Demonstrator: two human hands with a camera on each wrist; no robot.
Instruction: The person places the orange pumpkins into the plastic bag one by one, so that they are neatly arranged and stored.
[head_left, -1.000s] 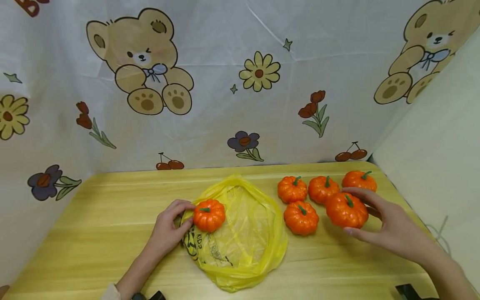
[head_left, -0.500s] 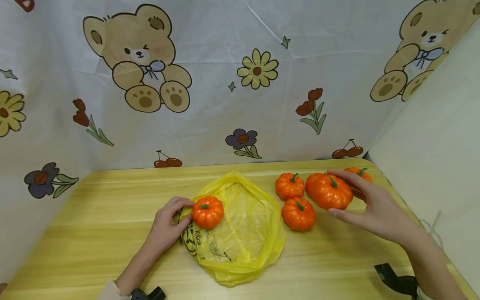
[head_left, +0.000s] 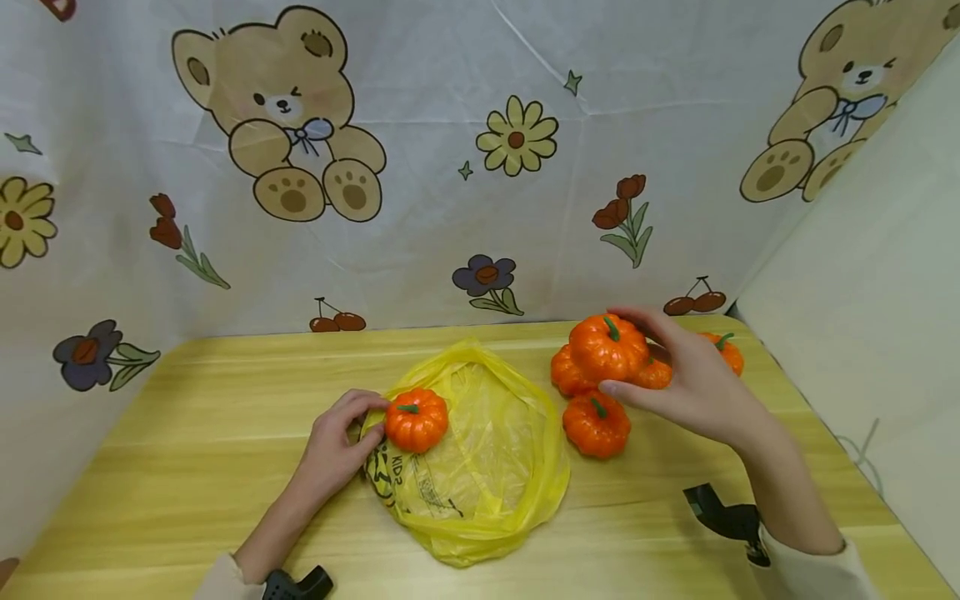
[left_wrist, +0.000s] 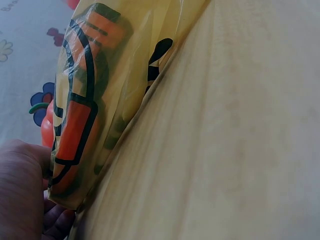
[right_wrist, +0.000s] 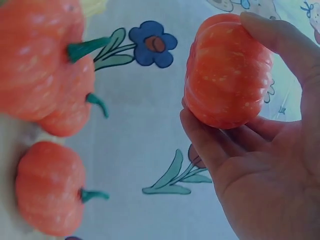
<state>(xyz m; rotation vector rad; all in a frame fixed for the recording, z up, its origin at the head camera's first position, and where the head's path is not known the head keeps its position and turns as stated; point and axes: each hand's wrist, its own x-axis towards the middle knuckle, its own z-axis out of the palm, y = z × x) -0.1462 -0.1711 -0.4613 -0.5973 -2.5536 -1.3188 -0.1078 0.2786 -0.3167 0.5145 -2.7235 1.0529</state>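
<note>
My right hand (head_left: 693,379) holds an orange pumpkin (head_left: 609,348) between thumb and fingers, raised above the other pumpkins. The right wrist view shows the hand (right_wrist: 270,170) curled round this pumpkin (right_wrist: 227,72). The yellow plastic bag (head_left: 517,500) lies spread on the table, its mouth facing up. One pumpkin (head_left: 417,421) is at the bag's left side, beside my left hand (head_left: 337,442). That hand's fingers and thumb pinch the bag's left edge; in the left wrist view the hand (left_wrist: 22,187) meets the printed bag (left_wrist: 117,75), fingertips partly hidden.
Right of the bag, a pumpkin (head_left: 597,425) sits in front, with others (head_left: 568,372) behind it, partly covered by the held one. Another pumpkin (head_left: 729,354) stands at the back right. A patterned cloth (head_left: 420,250) hangs behind the wooden table (head_left: 225,467).
My right hand has carried its pumpkin left and upward, from the right side of the group to over the back pumpkins. The left hand has stayed at the bag's edge.
</note>
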